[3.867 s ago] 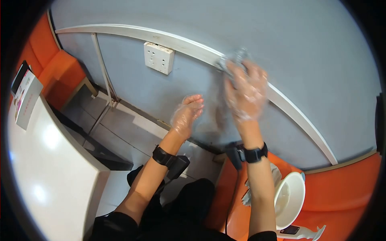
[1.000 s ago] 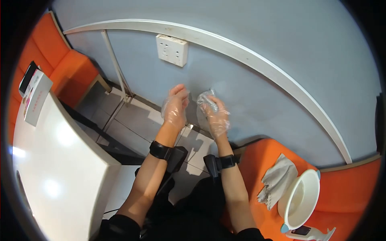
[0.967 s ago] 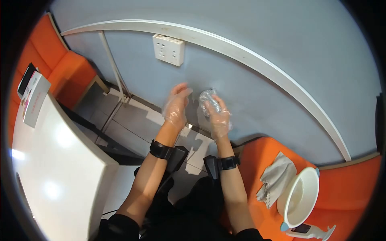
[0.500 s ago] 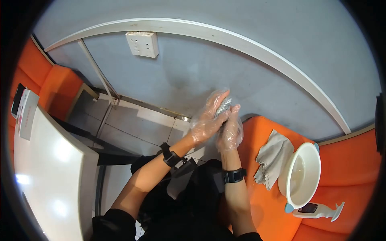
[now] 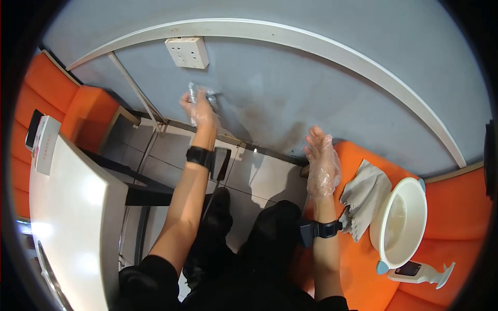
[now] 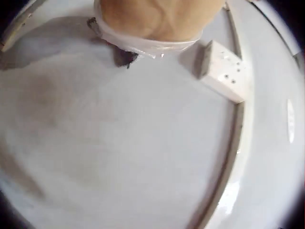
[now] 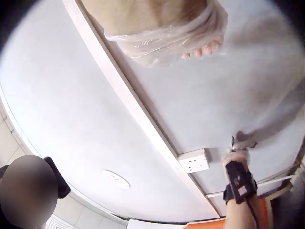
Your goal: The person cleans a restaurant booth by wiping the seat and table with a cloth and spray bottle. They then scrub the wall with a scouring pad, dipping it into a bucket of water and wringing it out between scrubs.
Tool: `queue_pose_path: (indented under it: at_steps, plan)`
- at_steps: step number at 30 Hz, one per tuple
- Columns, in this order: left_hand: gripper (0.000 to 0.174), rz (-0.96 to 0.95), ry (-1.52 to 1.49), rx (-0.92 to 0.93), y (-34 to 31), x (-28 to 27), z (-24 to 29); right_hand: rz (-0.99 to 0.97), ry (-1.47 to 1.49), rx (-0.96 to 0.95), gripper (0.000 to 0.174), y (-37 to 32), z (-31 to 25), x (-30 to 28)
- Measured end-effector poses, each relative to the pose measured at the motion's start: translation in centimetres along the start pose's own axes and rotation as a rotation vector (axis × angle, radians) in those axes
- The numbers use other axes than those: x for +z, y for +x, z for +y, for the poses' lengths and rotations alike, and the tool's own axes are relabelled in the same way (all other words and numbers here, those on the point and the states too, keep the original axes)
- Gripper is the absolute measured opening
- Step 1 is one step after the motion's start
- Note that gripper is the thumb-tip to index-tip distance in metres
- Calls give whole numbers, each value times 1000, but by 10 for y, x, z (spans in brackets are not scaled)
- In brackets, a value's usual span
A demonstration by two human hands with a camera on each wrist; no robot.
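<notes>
My left hand [image 5: 201,111], in a clear plastic glove, grips a silvery crinkled pad [image 5: 211,96] against the lower blue-grey wall, just below the white socket box [image 5: 188,52]. In the left wrist view the wrist and glove cuff hide most of the fingers, and a dark edge of the pad [image 6: 126,57] shows beside them. My right hand [image 5: 322,165], gloved too, is held near the wall above the orange seat's corner, with relaxed fingers and nothing seen in it. The right wrist view shows its fingertips [image 7: 205,50] past the glove and, farther off, my left hand [image 7: 237,158] at the wall.
On the orange seat [image 5: 358,269] at the right lie a grey cloth [image 5: 365,194], a white basin [image 5: 381,228] with liquid, and a white handled tool [image 5: 428,273]. A white table [image 5: 72,207] stands at the left with a box [image 5: 47,145]. A white rail [image 5: 311,44] crosses the wall.
The silvery pad has passed from my right hand to my left. The hands came together, then parted: the left moved left to the wall below the socket box, the right moved right.
</notes>
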State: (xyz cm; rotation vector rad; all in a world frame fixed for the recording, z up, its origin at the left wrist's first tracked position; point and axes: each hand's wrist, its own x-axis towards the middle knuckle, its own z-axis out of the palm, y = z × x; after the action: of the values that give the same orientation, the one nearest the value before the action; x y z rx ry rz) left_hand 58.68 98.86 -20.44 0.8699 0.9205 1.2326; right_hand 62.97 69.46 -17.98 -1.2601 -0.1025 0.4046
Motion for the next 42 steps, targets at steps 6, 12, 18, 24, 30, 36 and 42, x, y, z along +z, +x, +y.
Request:
queue_pose_path:
  at_steps: [6,12,18,24,30,36,42]
  plan:
    - [33,107,333,74,-12,18,-100,8,62,43,49,-3,-7,6]
    - [43,-3,480,-440,-73,13,-138,17,26,93,46,-5,-5,0]
    - [41,-57,289,-63,-62,35,-84,12,35,98,41,-4,-11,0]
    - [33,-108,497,641,-59,45,-67,-31,-14,122,42,-5,-11,3]
    - [37,-66,349,-72,-61,10,-143,-50,-49,153,45,5,14,-3]
    - [48,-50,498,-334,-87,44,-80,-71,-22,258,44,8,21,-7]
    - [31,-317,534,772,-101,67,-66,-62,-91,172,41,6,14,-5]
